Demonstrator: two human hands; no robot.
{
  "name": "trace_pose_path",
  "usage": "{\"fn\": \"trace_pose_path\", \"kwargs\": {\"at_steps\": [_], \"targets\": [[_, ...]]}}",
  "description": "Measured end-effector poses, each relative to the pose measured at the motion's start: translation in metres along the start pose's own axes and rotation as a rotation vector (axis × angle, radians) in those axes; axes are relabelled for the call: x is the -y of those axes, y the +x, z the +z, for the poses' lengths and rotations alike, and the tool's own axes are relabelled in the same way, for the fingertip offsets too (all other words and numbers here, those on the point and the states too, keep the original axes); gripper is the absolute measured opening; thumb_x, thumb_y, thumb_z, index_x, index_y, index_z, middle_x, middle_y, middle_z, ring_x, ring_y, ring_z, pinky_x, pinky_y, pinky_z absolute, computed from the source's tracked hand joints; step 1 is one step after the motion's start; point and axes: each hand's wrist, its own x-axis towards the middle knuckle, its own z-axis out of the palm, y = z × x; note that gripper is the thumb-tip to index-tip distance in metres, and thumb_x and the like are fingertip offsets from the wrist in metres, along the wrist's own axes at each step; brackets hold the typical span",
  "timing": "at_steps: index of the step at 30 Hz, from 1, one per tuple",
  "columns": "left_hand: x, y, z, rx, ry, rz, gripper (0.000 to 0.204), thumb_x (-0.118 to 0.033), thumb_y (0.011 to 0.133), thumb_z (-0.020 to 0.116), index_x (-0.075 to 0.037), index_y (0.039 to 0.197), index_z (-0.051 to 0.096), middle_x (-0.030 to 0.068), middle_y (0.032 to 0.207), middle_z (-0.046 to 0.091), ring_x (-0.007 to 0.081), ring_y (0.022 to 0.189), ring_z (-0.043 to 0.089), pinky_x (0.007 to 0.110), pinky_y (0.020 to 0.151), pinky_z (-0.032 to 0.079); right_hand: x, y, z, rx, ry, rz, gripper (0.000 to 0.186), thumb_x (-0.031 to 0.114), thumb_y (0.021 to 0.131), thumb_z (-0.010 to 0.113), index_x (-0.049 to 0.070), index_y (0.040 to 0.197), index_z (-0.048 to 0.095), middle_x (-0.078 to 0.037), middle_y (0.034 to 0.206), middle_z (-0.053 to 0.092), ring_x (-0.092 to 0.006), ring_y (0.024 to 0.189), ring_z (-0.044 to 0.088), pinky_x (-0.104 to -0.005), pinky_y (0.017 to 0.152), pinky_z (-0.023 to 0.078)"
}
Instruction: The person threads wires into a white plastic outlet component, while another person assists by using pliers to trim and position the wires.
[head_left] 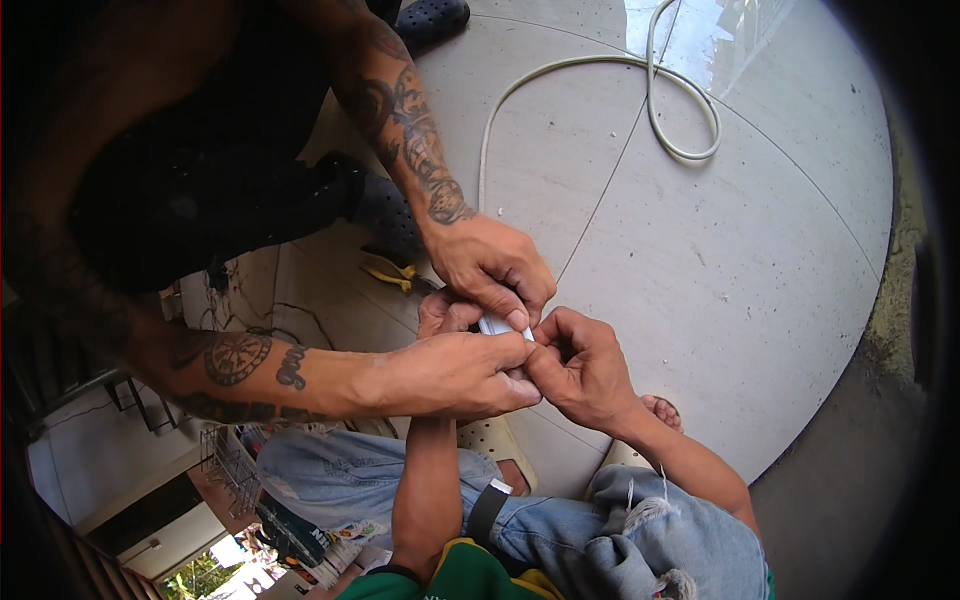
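Observation:
A small white plastic-looking piece (495,325) sits in the middle of a cluster of four hands; its exact kind is hidden by the fingers. My left hand (443,313) is closed around its left side, mostly covered by a co-worker's hand. At the right, my right hand (583,365) pinches thumb and forefinger together at the piece's edge; what lies between the tips cannot be made out. The co-worker's upper hand (490,262) presses fingers onto the piece from above. Their other hand (450,375) crosses over my left wrist and grips from the near side.
Yellow-handled pliers (390,272) lie on the tiled floor (720,290) just left of the hands. A white cable (560,65) loops across the far floor. The co-worker's dark shoe (390,210) stands close by. A wire rack (228,465) and boxes are at lower left.

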Motion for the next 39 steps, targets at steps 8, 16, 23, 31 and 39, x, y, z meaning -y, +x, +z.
{"fn": "trace_pose_path", "kwargs": {"at_steps": [8,16,23,31,39], "targets": [[0.012,-0.004,0.002,-0.105,-0.57,-0.376,0.016,-0.017,0.085,0.061,-0.002,0.091,0.064,0.0027,0.082,0.064,0.0084,0.073,0.058,0.027,0.064,0.048,0.003,0.0,0.002,0.016,-0.072,0.068,0.02,0.017,0.089,0.065,0.001,0.081,0.058,-0.003,0.064,0.057,-0.0068,0.056,0.051,-0.0251,0.05,0.042],[0.01,0.007,-0.005,-0.155,-0.818,-0.561,0.018,-0.018,0.084,0.062,-0.001,0.091,0.064,0.002,0.081,0.064,0.0082,0.072,0.058,0.027,0.063,0.049,-0.008,0.009,-0.024,0.199,0.154,0.109,0.026,0.023,0.092,0.065,0.0,0.081,0.059,0.0,0.063,0.055,-0.0047,0.057,0.047,-0.0253,0.051,0.04],[-0.047,0.038,-0.041,0.223,-0.136,-0.123,0.023,-0.025,0.076,0.069,-0.004,0.084,0.067,0.0033,0.078,0.062,0.015,0.073,0.059,0.031,0.071,0.048,0.089,0.047,-0.083,0.407,-0.782,-0.032,0.03,0.027,0.088,0.065,-0.001,0.078,0.063,-0.02,0.07,0.064,-0.04,0.069,0.062,-0.0465,0.065,0.048],[-0.096,0.03,-0.072,0.411,0.566,0.497,0.026,-0.025,0.076,0.074,-0.006,0.092,0.067,0.0079,0.09,0.06,0.0237,0.083,0.061,0.039,0.085,0.049,0.146,0.06,-0.054,0.527,-1.159,-0.265,0.02,0.014,0.088,0.062,-0.003,0.078,0.061,-0.018,0.062,0.06,-0.032,0.06,0.063,-0.0443,0.059,0.049],[0.008,0.004,-0.02,0.093,-0.93,-0.59,0.024,-0.023,0.099,0.051,-0.005,0.114,0.055,0.0056,0.096,0.065,0.0153,0.086,0.065,0.03,0.074,0.054,0.11,0.043,-0.028,0.417,-0.991,-0.145,0.018,0.011,0.089,0.058,-0.002,0.081,0.065,-0.02,0.067,0.064,-0.0318,0.059,0.064,-0.0425,0.059,0.05]]}}
